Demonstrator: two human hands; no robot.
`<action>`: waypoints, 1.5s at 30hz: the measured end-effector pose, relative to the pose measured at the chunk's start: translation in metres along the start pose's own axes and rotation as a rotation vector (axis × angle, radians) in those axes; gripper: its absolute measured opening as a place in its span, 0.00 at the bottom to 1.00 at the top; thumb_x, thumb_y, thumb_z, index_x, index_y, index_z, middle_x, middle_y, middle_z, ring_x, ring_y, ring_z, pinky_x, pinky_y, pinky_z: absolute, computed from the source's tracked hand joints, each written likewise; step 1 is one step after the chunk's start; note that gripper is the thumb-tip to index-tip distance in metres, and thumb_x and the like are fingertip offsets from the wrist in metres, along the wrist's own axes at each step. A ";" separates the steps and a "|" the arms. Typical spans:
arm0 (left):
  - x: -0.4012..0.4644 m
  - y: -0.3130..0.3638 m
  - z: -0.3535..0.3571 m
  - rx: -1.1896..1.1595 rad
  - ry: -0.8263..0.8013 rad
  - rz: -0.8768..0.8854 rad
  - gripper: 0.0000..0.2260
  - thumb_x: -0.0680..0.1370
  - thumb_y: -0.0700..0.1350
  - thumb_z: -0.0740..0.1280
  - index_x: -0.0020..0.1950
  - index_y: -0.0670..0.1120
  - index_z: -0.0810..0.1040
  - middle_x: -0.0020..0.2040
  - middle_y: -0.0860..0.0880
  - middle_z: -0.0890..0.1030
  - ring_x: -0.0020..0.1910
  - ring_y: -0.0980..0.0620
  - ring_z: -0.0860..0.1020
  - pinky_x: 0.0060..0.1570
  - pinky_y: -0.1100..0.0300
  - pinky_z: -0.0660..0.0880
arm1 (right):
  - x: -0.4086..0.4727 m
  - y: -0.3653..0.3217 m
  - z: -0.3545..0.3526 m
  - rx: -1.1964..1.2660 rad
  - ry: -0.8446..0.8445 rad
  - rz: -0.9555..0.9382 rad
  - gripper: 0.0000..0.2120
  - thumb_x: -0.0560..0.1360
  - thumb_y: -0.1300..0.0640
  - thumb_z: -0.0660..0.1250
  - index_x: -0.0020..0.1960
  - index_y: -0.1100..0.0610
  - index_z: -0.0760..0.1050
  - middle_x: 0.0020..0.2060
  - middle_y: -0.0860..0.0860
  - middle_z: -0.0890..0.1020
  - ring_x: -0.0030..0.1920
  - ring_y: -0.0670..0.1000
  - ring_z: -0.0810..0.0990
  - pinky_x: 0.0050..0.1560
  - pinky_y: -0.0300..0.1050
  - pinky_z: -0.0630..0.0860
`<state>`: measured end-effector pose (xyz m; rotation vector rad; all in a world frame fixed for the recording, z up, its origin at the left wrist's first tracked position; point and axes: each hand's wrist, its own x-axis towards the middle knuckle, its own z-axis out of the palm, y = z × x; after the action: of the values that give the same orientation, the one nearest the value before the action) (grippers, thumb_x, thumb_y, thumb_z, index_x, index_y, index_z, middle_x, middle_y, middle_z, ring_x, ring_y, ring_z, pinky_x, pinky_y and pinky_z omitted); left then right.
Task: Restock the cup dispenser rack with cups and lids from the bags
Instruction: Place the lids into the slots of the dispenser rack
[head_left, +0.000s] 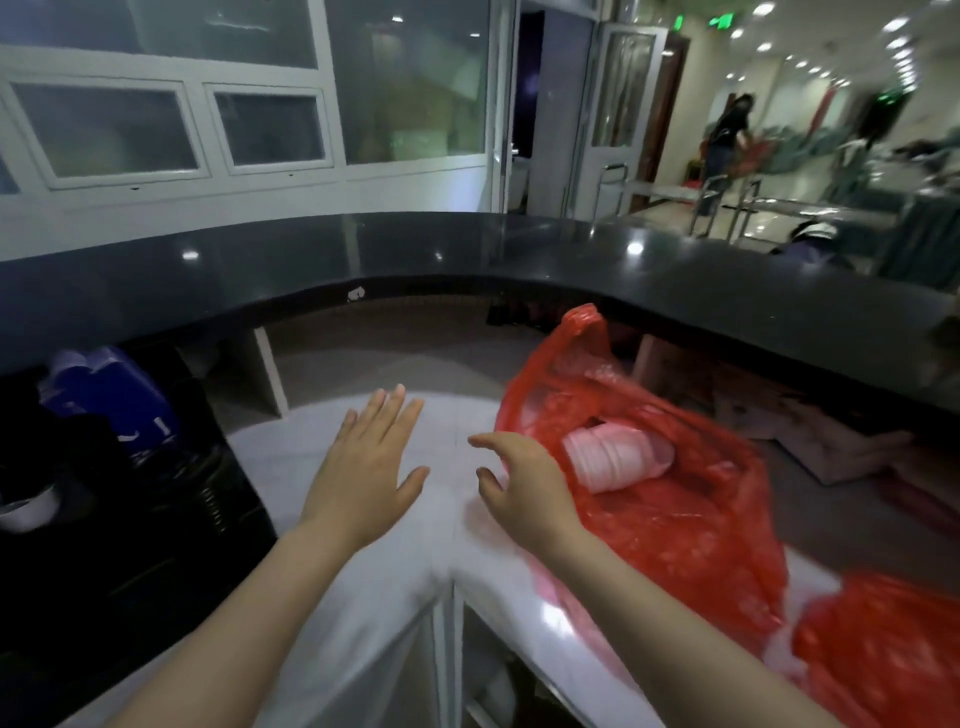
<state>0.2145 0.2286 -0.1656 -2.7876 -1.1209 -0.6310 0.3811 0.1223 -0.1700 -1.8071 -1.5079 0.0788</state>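
Head view: left hand (363, 467) flat, fingers straight, over the white counter (322, 597), holding nothing. Right hand (519, 488) empty too, fingers loosely curled, just beside the red bag (675, 519) at its left edge. Stack of white cups (618, 457) lies on its side inside the bag's mouth, near the right hand. Black dispenser rack (130, 519) sits at left, well apart from the bag; details dark and blurred. Step looks like reaching in for cups. Best: left hand pins or spreads the bag opening, right takes the whole stack around its middle, keeps it nested, lifts clear of the plastic.
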 end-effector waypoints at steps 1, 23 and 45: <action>0.008 0.012 0.003 -0.020 0.012 0.042 0.32 0.79 0.57 0.60 0.78 0.51 0.50 0.78 0.50 0.50 0.75 0.54 0.42 0.71 0.56 0.40 | -0.002 0.011 -0.012 -0.026 0.043 -0.008 0.17 0.72 0.64 0.67 0.59 0.55 0.79 0.55 0.50 0.82 0.57 0.52 0.77 0.59 0.34 0.65; 0.148 0.146 0.030 0.287 0.041 0.843 0.13 0.69 0.53 0.75 0.52 0.60 0.83 0.68 0.49 0.74 0.72 0.41 0.63 0.65 0.27 0.52 | -0.013 0.182 -0.133 -0.613 -0.105 0.186 0.24 0.69 0.55 0.68 0.65 0.47 0.74 0.69 0.52 0.71 0.71 0.58 0.63 0.71 0.58 0.58; 0.243 0.145 0.183 -0.183 -0.813 0.437 0.28 0.76 0.68 0.51 0.75 0.63 0.54 0.77 0.53 0.59 0.76 0.49 0.54 0.72 0.37 0.43 | 0.043 0.257 -0.094 -0.459 -0.545 0.444 0.47 0.66 0.48 0.72 0.75 0.39 0.46 0.74 0.45 0.59 0.74 0.56 0.55 0.73 0.57 0.53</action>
<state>0.5337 0.3191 -0.2236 -3.3696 -0.4523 0.5137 0.6503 0.1104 -0.2356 -2.6286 -1.5281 0.5135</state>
